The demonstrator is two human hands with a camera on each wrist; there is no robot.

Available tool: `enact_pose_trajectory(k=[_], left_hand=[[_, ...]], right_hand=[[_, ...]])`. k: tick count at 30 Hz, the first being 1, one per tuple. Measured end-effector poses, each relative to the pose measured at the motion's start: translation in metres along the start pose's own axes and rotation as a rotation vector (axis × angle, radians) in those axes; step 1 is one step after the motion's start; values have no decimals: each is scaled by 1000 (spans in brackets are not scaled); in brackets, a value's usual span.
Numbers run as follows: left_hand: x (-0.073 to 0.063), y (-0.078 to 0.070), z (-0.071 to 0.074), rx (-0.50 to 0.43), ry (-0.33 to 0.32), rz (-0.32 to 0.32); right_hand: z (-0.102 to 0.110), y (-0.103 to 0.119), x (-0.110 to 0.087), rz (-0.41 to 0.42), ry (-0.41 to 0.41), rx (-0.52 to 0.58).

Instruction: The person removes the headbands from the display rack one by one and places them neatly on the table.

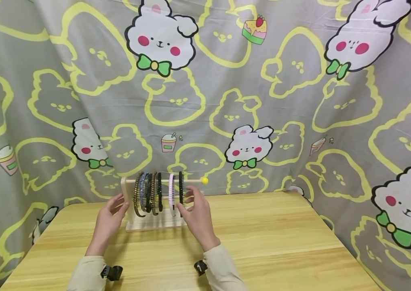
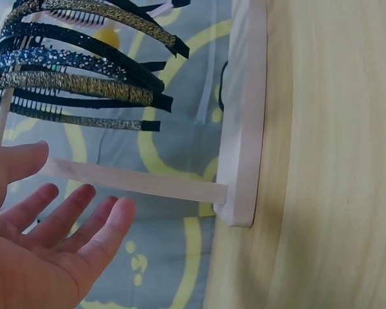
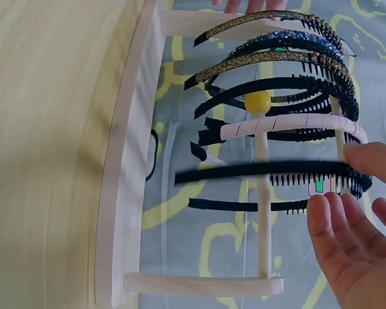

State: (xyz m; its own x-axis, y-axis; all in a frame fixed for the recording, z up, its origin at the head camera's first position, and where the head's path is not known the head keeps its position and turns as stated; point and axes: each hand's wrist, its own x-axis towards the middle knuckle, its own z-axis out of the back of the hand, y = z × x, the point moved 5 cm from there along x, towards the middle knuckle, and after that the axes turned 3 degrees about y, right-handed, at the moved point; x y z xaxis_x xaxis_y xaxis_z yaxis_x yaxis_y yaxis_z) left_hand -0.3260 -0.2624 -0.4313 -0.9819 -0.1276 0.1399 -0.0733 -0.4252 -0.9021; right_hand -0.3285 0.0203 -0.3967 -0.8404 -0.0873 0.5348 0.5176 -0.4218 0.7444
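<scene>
A pale wooden headband stand [image 1: 143, 224] has several toothed headbands hung over its rod [image 1: 194, 180], gold, blue glitter and black ones bunched at the left. A pink headband [image 1: 171, 192] hangs apart from them, with a black headband [image 1: 181, 184] at its right. Beside the stand's left end, my left hand [image 1: 108, 212] has its fingers spread, holding nothing. Around the black headband's near side, my right hand [image 1: 199, 216] keeps thumb and fingers apart. In the right wrist view its thumb [image 3: 373, 161] lies at the toothed part of the blurred black headband; whether they touch, I cannot tell.
A yellow ball [image 1: 204, 180] caps the rod's right end. The stand is on a wood-grain table [image 1: 263, 238], near its back edge. Behind the table hangs a grey patterned curtain [image 1: 212, 76].
</scene>
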Motion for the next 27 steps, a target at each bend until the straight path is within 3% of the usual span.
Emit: enact_pose_trajectory(k=[5, 13, 27], left_hand=[[3, 4, -2, -55, 31, 16], [4, 5, -5, -35, 36, 40], [5, 8, -6, -63, 32, 45]], right_hand=[[-1, -2, 1, 3, -16, -7], [1, 0, 2, 32, -29, 1], [16, 4, 4, 14, -83, -18]])
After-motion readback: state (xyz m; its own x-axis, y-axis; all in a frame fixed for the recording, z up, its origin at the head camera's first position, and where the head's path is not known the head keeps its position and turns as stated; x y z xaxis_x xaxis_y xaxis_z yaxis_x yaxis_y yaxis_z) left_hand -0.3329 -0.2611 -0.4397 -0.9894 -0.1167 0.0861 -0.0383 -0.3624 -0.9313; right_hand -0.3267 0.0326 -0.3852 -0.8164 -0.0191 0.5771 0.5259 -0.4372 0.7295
